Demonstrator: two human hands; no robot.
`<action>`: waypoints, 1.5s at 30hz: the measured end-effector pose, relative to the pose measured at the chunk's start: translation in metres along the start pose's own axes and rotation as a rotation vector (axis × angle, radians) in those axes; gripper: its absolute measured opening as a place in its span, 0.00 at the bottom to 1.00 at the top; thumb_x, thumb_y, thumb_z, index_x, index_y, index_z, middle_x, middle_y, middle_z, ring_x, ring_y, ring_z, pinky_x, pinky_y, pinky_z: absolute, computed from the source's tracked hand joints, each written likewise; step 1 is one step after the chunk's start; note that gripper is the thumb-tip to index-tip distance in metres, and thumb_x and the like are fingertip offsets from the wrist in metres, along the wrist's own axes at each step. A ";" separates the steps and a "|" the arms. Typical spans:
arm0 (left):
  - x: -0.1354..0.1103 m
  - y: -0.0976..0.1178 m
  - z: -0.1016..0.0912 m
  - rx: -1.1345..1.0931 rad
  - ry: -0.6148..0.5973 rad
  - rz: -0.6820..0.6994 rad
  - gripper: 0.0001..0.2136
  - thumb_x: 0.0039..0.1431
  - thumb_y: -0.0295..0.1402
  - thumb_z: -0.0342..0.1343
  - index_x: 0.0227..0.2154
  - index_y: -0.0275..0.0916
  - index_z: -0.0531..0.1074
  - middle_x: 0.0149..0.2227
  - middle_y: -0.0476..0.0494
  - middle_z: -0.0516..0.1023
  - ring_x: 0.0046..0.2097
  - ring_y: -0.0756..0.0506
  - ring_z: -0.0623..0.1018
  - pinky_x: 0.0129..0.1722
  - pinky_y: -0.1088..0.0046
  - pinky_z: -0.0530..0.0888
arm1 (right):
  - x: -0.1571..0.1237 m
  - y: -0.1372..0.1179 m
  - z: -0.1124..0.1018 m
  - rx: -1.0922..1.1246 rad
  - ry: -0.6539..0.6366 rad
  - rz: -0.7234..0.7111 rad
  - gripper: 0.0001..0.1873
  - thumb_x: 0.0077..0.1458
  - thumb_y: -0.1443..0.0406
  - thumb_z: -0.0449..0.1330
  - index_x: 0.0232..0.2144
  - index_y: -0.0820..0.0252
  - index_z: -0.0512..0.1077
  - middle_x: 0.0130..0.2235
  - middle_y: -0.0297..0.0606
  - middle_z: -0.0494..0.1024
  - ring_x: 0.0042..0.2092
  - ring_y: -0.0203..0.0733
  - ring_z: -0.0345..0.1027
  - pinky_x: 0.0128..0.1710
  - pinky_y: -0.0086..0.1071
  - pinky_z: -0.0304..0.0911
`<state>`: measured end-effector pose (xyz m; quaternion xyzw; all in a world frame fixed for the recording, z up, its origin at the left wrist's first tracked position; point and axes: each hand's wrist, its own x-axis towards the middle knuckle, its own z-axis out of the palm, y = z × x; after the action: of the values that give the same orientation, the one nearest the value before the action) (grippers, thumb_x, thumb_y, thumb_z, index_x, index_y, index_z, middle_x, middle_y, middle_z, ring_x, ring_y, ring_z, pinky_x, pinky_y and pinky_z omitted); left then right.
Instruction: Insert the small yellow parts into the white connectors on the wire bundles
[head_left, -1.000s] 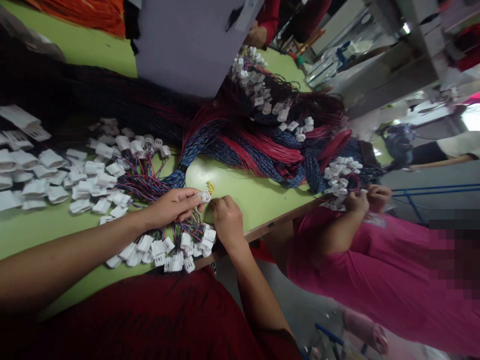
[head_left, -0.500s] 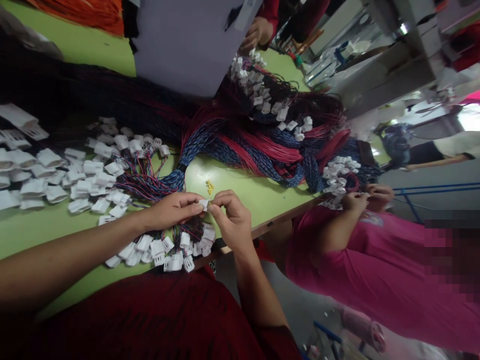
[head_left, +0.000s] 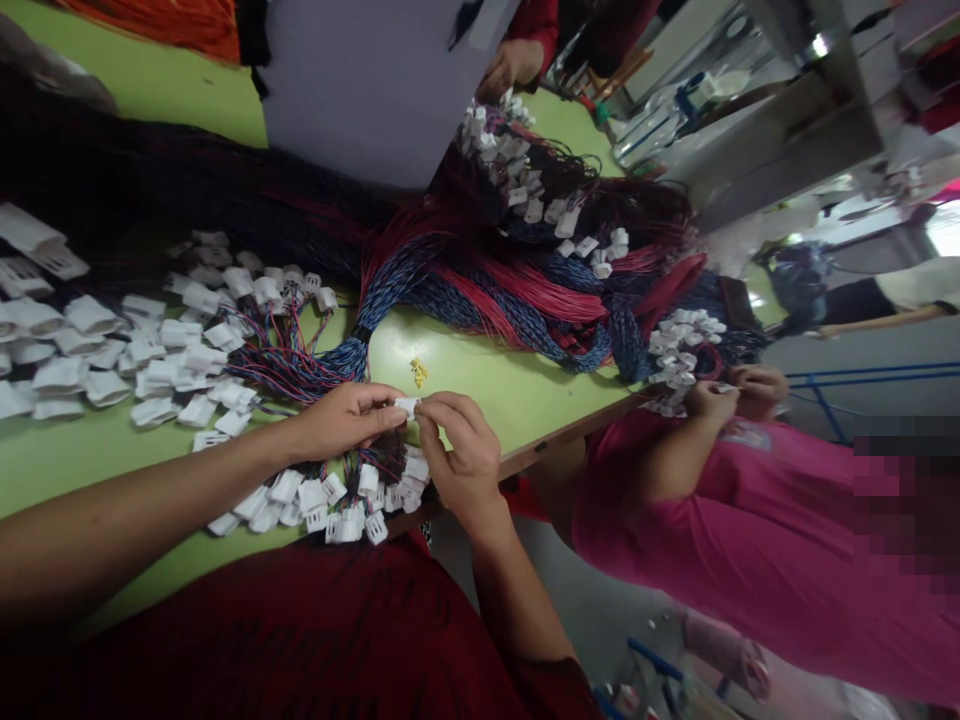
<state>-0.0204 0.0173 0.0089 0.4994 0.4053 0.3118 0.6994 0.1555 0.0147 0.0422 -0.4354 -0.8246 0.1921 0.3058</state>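
Note:
My left hand [head_left: 354,420] pinches a small white plastic connector [head_left: 407,407] between thumb and fingers, over the edge of the wire bundle. At the connector's right end, the thumb and forefinger of my right hand [head_left: 461,450] are pressed together; whatever they hold is too small to make out. Just beyond my fingers lies a little heap of yellow pieces [head_left: 418,373] on the green table [head_left: 480,395]. Twisted blue and red wires [head_left: 315,370] run from a tied bundle to many white connectors [head_left: 180,350]. More white connectors [head_left: 330,500] lie below my left wrist.
A grey-purple panel [head_left: 360,90] stands across the table's far side, with another person's hand [head_left: 514,65] beside it. Thick red and blue wire bundles [head_left: 525,300] stretch to the right. There, a co-worker in pink [head_left: 705,520] handles white connectors [head_left: 679,345] at the table edge.
My right thumb and fingers have shifted slightly at the connector's end, and the connector now looks more level. The view has moved a little. My left hand keeps its hold.

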 end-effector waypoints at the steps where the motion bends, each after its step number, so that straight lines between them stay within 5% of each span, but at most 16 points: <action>1: 0.000 0.000 0.000 -0.002 -0.002 -0.001 0.14 0.56 0.41 0.50 0.34 0.33 0.71 0.18 0.56 0.61 0.21 0.54 0.61 0.20 0.79 0.57 | -0.001 0.001 0.000 -0.005 -0.003 -0.015 0.10 0.55 0.71 0.54 0.38 0.57 0.72 0.37 0.42 0.75 0.40 0.42 0.70 0.40 0.39 0.67; 16: 0.000 0.002 0.000 -0.019 -0.023 0.028 0.13 0.58 0.40 0.49 0.30 0.34 0.70 0.17 0.55 0.62 0.20 0.55 0.62 0.20 0.80 0.58 | -0.006 0.007 0.002 -0.059 -0.010 -0.112 0.13 0.53 0.73 0.54 0.41 0.57 0.70 0.38 0.43 0.75 0.40 0.41 0.69 0.39 0.38 0.67; 22: 0.000 -0.004 -0.002 -0.037 -0.051 -0.013 0.14 0.58 0.41 0.48 0.36 0.34 0.70 0.17 0.55 0.65 0.20 0.54 0.65 0.20 0.80 0.62 | -0.004 -0.004 0.005 -0.177 -0.023 -0.148 0.10 0.53 0.72 0.53 0.37 0.60 0.70 0.35 0.44 0.74 0.38 0.41 0.68 0.36 0.36 0.66; 28: -0.002 -0.002 0.002 -0.056 -0.054 0.037 0.12 0.58 0.40 0.49 0.30 0.35 0.70 0.23 0.51 0.70 0.23 0.54 0.67 0.22 0.79 0.64 | -0.002 0.021 0.004 0.095 0.060 0.037 0.10 0.59 0.68 0.49 0.32 0.59 0.70 0.31 0.38 0.73 0.35 0.37 0.68 0.36 0.33 0.65; 31: -0.004 -0.001 0.003 0.052 -0.061 0.147 0.10 0.57 0.36 0.51 0.33 0.34 0.73 0.29 0.47 0.74 0.29 0.51 0.71 0.29 0.77 0.68 | 0.004 0.044 0.011 -0.095 0.100 0.212 0.12 0.60 0.63 0.48 0.35 0.62 0.69 0.33 0.40 0.72 0.35 0.40 0.66 0.37 0.35 0.63; 35: -0.004 -0.001 0.003 0.207 -0.148 0.378 0.12 0.59 0.34 0.48 0.30 0.33 0.75 0.32 0.42 0.75 0.36 0.48 0.75 0.38 0.72 0.70 | 0.024 0.057 0.029 -0.451 -0.101 0.236 0.22 0.56 0.53 0.51 0.45 0.65 0.65 0.39 0.46 0.71 0.39 0.45 0.64 0.36 0.36 0.61; 40: -0.006 -0.001 0.006 0.349 -0.145 0.532 0.10 0.59 0.32 0.49 0.30 0.33 0.74 0.31 0.41 0.75 0.35 0.49 0.74 0.39 0.71 0.70 | 0.052 0.054 0.044 -0.678 -0.293 0.123 0.17 0.60 0.56 0.46 0.35 0.62 0.69 0.37 0.44 0.71 0.37 0.43 0.64 0.32 0.31 0.56; 45: -0.009 0.002 0.011 0.529 -0.052 0.588 0.08 0.60 0.31 0.50 0.34 0.35 0.73 0.33 0.42 0.75 0.36 0.48 0.74 0.38 0.71 0.70 | 0.051 0.065 0.038 -0.780 -0.317 0.069 0.15 0.59 0.64 0.46 0.30 0.62 0.70 0.31 0.43 0.73 0.31 0.40 0.65 0.26 0.30 0.49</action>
<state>-0.0154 0.0056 0.0151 0.7649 0.2936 0.3706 0.4375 0.1470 0.0913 -0.0067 -0.5111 -0.8573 -0.0595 -0.0191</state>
